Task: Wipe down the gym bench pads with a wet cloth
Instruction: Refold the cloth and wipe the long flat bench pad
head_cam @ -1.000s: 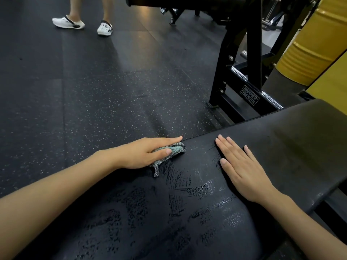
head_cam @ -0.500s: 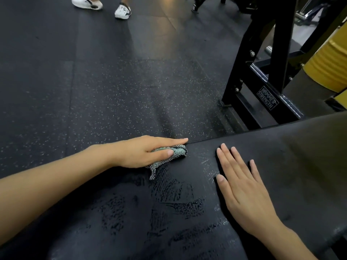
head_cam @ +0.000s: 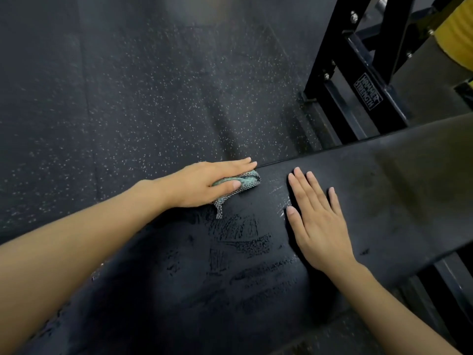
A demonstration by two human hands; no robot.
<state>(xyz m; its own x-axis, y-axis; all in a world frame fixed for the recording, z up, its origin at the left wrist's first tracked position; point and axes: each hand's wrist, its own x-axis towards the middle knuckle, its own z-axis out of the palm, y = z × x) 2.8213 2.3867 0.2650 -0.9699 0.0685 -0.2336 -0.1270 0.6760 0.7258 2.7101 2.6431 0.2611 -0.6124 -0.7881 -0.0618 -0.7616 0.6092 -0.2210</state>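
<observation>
A long black bench pad (head_cam: 371, 190) runs from lower left to right, with wet streaks across its middle. My left hand (head_cam: 202, 184) lies over a small teal and grey cloth (head_cam: 243, 184) at the pad's far edge, thumb tucked against the cloth and fingers stretched over it. Only the cloth's right end and a hanging corner show. My right hand (head_cam: 317, 221) lies flat on the pad just right of the cloth, fingers straight and slightly spread, holding nothing.
A black steel machine frame (head_cam: 358, 80) with a label stands on the floor beyond the pad at upper right. A yellow object (head_cam: 458, 39) sits at the right edge. Dark speckled rubber floor (head_cam: 128, 98) fills the left and top.
The view has tilted further down, so the person's white shoes at the top have left the frame. Both hands stay in nearly the same places on the pad.
</observation>
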